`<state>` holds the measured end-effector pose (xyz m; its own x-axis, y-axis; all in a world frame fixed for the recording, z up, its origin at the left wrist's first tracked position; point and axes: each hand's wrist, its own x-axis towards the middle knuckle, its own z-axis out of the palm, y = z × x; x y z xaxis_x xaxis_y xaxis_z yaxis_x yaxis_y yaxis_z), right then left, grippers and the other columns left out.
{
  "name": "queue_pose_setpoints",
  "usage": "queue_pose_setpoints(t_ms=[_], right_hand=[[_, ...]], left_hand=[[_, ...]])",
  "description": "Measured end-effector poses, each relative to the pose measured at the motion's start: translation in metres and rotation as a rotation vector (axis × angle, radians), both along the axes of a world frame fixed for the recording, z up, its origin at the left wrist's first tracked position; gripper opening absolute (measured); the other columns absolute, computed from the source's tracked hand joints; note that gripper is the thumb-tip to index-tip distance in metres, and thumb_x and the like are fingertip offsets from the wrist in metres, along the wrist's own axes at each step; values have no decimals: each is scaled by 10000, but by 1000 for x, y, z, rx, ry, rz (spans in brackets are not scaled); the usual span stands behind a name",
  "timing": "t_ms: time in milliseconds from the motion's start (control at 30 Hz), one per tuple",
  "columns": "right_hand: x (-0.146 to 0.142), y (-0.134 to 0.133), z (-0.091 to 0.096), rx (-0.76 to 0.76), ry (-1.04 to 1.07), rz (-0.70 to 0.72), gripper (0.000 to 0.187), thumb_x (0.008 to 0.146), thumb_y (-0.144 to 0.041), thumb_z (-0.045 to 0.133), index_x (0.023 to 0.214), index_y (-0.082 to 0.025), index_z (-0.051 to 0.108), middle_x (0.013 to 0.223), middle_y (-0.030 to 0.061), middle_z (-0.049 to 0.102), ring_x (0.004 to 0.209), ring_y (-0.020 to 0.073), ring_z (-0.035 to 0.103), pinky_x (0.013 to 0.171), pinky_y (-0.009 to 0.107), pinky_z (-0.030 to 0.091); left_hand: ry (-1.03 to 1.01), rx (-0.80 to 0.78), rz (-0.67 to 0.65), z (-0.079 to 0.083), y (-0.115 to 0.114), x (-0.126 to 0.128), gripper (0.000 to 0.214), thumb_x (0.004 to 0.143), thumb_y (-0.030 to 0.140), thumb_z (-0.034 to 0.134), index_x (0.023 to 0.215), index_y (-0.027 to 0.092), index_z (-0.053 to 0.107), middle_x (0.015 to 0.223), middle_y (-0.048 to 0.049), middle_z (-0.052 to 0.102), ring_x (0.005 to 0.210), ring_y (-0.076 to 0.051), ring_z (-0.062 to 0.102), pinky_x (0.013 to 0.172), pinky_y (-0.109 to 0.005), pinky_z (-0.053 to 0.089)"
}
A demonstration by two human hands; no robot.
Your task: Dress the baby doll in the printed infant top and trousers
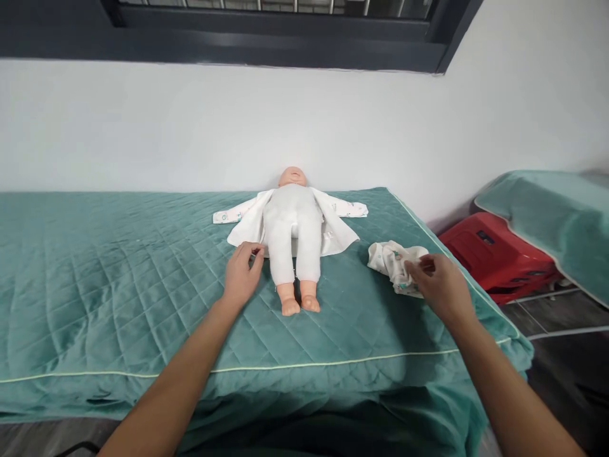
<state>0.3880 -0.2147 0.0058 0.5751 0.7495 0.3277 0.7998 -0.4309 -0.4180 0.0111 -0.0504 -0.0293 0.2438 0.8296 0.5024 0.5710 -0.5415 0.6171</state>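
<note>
A baby doll (293, 235) lies on its back in the middle of a green quilted bed (118, 279), head toward the wall. It wears a white bodysuit and lies on an opened white printed jacket (335, 228) spread under it. My left hand (242, 274) pinches the jacket's lower left edge beside the doll's leg. Over on the right, my right hand (440, 285) is closed on a crumpled white printed garment (394, 263) lying on the bed.
A white wall runs behind the bed under a dark window frame (266, 38). To the right stand a red plastic object (495, 254) on the floor and a second green-covered bed (556, 216). The bed's front edge is close to me.
</note>
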Motion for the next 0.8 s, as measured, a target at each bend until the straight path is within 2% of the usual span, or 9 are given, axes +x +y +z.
queue_pose_setpoints(t_ms=[67, 133, 267, 400, 467, 533, 667, 733, 800], right_hand=[[16, 0, 5, -199, 57, 53, 265, 812, -484, 604, 827, -219, 601, 776, 56, 676, 700, 234, 604, 629, 343, 421], [22, 3, 14, -295, 50, 113, 190, 763, -414, 633, 759, -229, 589, 704, 24, 655, 639, 210, 575, 590, 323, 382], [3, 6, 52, -216, 107, 317, 143, 755, -346, 643, 743, -233, 556, 725, -5, 627, 653, 176, 538, 611, 301, 386], [-54, 2, 115, -155, 373, 732, 218, 873, -448, 622, 872, -238, 565, 754, -14, 595, 665, 159, 515, 601, 278, 400], [-88, 2, 146, -130, 476, 900, 200, 894, -420, 635, 891, -236, 556, 749, -32, 577, 640, 134, 500, 597, 260, 401], [-118, 7, 172, -88, 495, 1014, 170, 893, -378, 662, 899, -229, 579, 750, -36, 583, 637, 117, 499, 591, 245, 393], [-154, 26, 210, 47, 587, 1215, 162, 860, -333, 721, 915, -214, 626, 799, -16, 631, 671, 112, 535, 575, 233, 390], [-160, 34, 225, 127, 586, 1237, 176, 833, -324, 759, 898, -207, 644, 770, -19, 629, 655, 107, 531, 561, 231, 383], [-161, 40, 239, 130, 558, 1211, 199, 816, -344, 787, 902, -205, 672, 725, -24, 623, 619, 104, 521, 538, 234, 369]], left_hand=[[-24, 7, -24, 5, -12, 3, 182, 964, 268, 444, 982, 209, 616, 985, -64, 680, 925, -194, 619, 859, -324, 496], [-46, 26, -86, 10, -24, 6, 169, 961, 245, 442, 975, 212, 607, 992, -62, 679, 944, -190, 624, 884, -326, 498], [-109, 23, -190, 30, -50, 13, 168, 955, 231, 446, 987, 213, 610, 1007, -66, 684, 975, -197, 634, 902, -335, 502], [-194, -130, -360, 77, -73, 25, 209, 940, 277, 525, 1117, 230, 625, 1178, -66, 686, 1105, -221, 629, 961, -360, 497], [-243, -210, -499, 108, -82, 33, 292, 929, 317, 576, 1213, 258, 610, 1317, -61, 638, 1239, -247, 579, 1032, -389, 473], [-296, -277, -626, 137, -87, 41, 352, 899, 379, 646, 1232, 274, 601, 1329, -63, 628, 1270, -272, 562, 1034, -407, 475], [-404, -357, -695, 179, -78, 43, 414, 813, 496, 750, 1093, 219, 622, 1043, -54, 677, 1008, -236, 648, 827, -338, 520], [-468, -383, -700, 195, -69, 36, 389, 777, 503, 784, 947, 195, 620, 874, -16, 642, 803, -166, 628, 689, -272, 486], [-534, -419, -716, 210, -62, 25, 376, 751, 473, 812, 819, 185, 581, 748, 16, 589, 648, -113, 565, 589, -233, 431]])
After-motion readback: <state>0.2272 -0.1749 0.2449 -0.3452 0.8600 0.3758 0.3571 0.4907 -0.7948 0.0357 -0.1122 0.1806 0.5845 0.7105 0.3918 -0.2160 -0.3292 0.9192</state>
